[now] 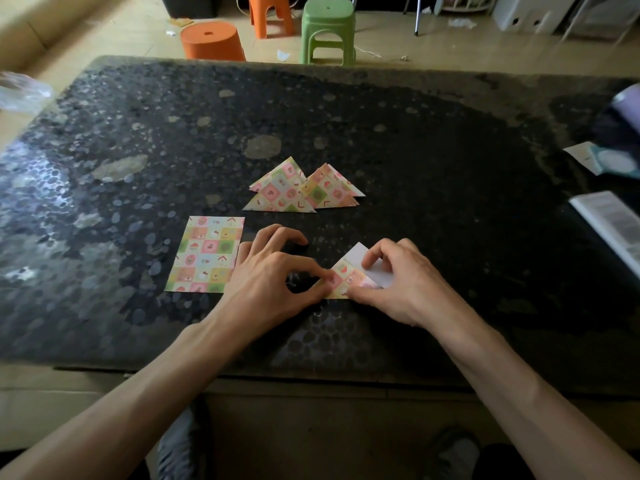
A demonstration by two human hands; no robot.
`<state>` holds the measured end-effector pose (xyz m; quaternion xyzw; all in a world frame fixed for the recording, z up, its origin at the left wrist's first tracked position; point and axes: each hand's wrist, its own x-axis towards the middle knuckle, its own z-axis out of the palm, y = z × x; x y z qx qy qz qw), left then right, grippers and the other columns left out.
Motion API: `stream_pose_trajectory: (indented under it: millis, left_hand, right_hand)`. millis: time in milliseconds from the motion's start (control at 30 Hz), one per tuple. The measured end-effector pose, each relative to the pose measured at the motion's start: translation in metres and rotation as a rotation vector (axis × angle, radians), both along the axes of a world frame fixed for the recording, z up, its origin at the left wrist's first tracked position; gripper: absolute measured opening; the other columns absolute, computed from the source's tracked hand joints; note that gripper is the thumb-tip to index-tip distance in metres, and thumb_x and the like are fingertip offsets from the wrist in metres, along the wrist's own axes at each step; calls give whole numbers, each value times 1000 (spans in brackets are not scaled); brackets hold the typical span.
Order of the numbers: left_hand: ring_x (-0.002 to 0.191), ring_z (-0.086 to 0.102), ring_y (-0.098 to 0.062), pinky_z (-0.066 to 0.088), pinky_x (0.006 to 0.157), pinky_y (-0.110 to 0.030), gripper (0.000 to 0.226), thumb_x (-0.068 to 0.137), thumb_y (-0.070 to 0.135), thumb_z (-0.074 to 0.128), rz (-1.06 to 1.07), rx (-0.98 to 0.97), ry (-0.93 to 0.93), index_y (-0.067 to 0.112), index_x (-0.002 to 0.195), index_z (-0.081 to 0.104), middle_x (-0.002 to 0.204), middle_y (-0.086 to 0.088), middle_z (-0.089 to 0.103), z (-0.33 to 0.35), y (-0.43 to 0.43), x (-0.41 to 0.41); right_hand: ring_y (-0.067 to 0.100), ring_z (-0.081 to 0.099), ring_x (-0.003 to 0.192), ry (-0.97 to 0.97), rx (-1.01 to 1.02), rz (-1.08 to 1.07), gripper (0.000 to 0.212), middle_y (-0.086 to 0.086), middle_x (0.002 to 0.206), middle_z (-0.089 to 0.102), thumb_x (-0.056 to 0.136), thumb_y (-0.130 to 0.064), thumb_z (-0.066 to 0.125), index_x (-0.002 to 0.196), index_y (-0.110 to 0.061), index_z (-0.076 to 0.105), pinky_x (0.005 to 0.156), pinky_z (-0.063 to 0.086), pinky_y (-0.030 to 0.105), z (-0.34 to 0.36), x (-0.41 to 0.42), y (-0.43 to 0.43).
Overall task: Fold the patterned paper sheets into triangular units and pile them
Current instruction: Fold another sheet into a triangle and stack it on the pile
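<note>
A partly folded patterned sheet [349, 277] lies on the dark table [450, 188], its white underside showing at the upper right. My left hand [273, 275] pinches its left corner with thumb and forefinger. My right hand [401, 282] holds its right side, fingers curled over the white flap and thumb along the lower edge. A flat stack of unfolded patterned sheets [206, 254] rests just left of my left hand. Behind the hands, finished triangular units lie in two overlapping piles, one to the left [280, 188] and one to the right [329, 188].
An open booklet [613, 223] and a teal and white packet [609, 161] sit at the table's right edge. A clear plastic bag [20, 91] lies at the far left. An orange tub [211, 41], an orange stool [270, 12] and a green stool [327, 29] stand beyond the table.
</note>
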<state>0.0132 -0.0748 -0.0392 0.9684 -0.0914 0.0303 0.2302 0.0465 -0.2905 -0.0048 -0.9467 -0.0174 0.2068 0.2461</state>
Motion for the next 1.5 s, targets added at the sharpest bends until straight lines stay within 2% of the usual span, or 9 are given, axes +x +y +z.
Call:
stream_pose_trajectory:
  millis: [167, 367, 500, 700, 933, 1200, 1500]
  left_hand:
    - [137, 30, -7, 29, 102, -37, 42, 82, 83, 48, -42, -24, -1, 57, 105, 72, 132, 21, 44, -1, 3, 2]
    - [138, 29, -7, 28, 100, -36, 46, 79, 87, 46, -48, -16, 15, 59, 105, 71, 134, 23, 43, -2, 5, 4]
    - [138, 29, -6, 26, 98, -34, 39, 80, 81, 51, -56, -16, 28, 59, 106, 71, 134, 23, 43, 0, 4, 4]
    - [137, 30, -6, 24, 97, -31, 39, 78, 81, 52, -67, -32, 41, 60, 105, 71, 135, 23, 43, 1, 6, 5]
    - [136, 30, -5, 24, 98, -32, 41, 77, 82, 51, -78, -25, 42, 60, 105, 71, 133, 24, 41, 1, 6, 6]
    - [137, 33, -8, 30, 103, -39, 40, 79, 86, 51, -76, -17, 42, 62, 104, 70, 133, 24, 42, -2, 7, 7]
    - [136, 34, -8, 28, 101, -36, 46, 77, 88, 46, -81, -17, 26, 61, 104, 71, 133, 23, 43, -1, 8, 6]
  right_hand:
    - [13, 49, 120, 15, 21, 2, 48, -8, 127, 43, 77, -49, 86, 111, -39, 54, 97, 53, 39, 1, 0, -2]
    - [13, 51, 117, -8, 3, 4, 44, -9, 126, 45, 80, -48, 84, 112, -39, 55, 91, 53, 35, 1, -2, -3]
    - [13, 52, 115, -3, 2, 15, 44, -9, 124, 46, 79, -48, 85, 111, -38, 57, 91, 52, 35, 5, -2, -8]
    - [12, 52, 113, 13, 11, 22, 34, -9, 122, 45, 82, -44, 84, 105, -38, 60, 90, 49, 31, 8, -1, -12]
    - [12, 55, 109, 43, 18, 13, 33, -9, 122, 45, 85, -38, 84, 106, -38, 59, 95, 53, 34, 11, 0, -14]
    - [9, 57, 99, 49, 57, 6, 35, -10, 116, 50, 84, -28, 86, 107, -39, 61, 91, 54, 32, 12, 2, -22]
    - [8, 56, 97, 55, 71, 59, 36, -11, 112, 51, 86, -19, 83, 103, -40, 60, 90, 53, 30, 13, 4, -29]
